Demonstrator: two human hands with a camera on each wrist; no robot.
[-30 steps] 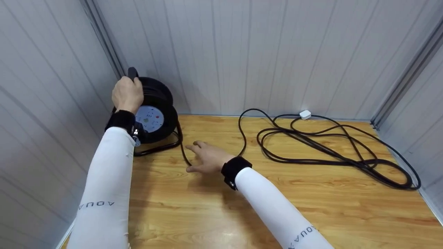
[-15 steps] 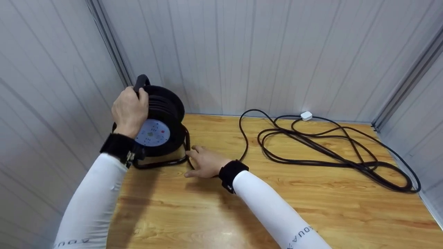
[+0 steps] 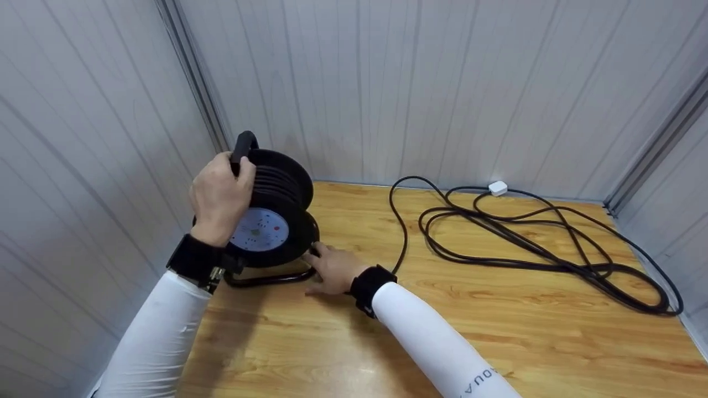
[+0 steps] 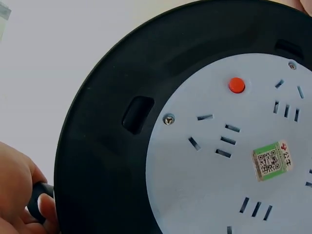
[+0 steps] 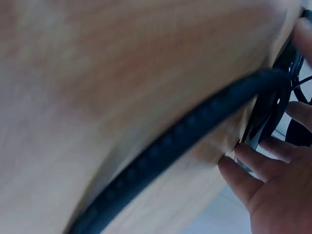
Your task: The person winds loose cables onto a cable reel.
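In the head view my left hand [image 3: 221,190] grips the dark handle [image 3: 244,145] on top of a black cable reel [image 3: 301,235]. The reel has a pale socket face [image 3: 260,229] and a tubular foot [image 3: 268,281]; black cord is wound on its drum. The left wrist view shows the face close up, with a red button [image 4: 237,85] and several slots. My right hand [image 3: 337,270] has its fingers spread, fingertips right at the reel's lower right side. Under that hand passes the black cord [image 5: 170,134], blurred in the right wrist view.
On the wood-look surface [image 3: 310,342], the unwound cord [image 3: 514,237] lies in loose loops to the right. Its white plug [image 3: 498,188] sits near the back wall [image 3: 442,88]. A left side wall [image 3: 99,166] stands close beside the reel.
My left hand has brought the reel rightward and nearer to me. The right hand's fingertips, apart from the reel before, are now at its lower right side. The view has shifted slightly.
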